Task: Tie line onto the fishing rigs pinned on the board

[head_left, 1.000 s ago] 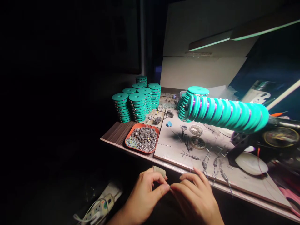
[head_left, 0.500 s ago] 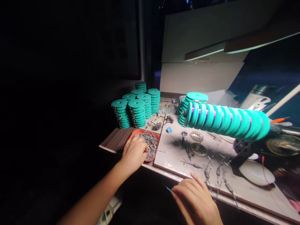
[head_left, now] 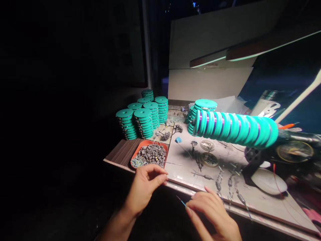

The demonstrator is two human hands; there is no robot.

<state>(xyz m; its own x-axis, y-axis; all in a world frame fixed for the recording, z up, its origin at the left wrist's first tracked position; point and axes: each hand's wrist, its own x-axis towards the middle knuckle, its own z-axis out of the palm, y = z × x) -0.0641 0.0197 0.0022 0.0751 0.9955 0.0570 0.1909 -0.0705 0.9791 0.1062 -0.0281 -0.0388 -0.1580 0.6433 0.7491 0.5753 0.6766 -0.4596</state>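
Note:
My left hand (head_left: 146, 187) is pinched at the front edge of the table, just in front of an orange tray (head_left: 133, 154). Whatever sits between its thumb and finger is too small to make out. In the tray lie many small grey cylindrical weights (head_left: 151, 152) and, at its near left corner, pale green bits (head_left: 136, 163). Lower right, my right hand (head_left: 213, 212) pinches a thin blue strand (head_left: 181, 202) whose tip points up and left toward my left hand. The two hands are apart.
Stacks of turquoise spools (head_left: 142, 122) stand behind the tray. A row of turquoise spools (head_left: 235, 129) on a winder's shaft (head_left: 288, 142) juts over the board (head_left: 175, 174). Two small round dishes (head_left: 210, 159), weighted rigs (head_left: 241, 198) and a white bowl (head_left: 269, 182) lie there.
My left hand has come out of the tray toward my right hand, fingers pinched, uncovering the tray's contents. My right hand stays nearly in place with the blue strand. The view has shifted slightly.

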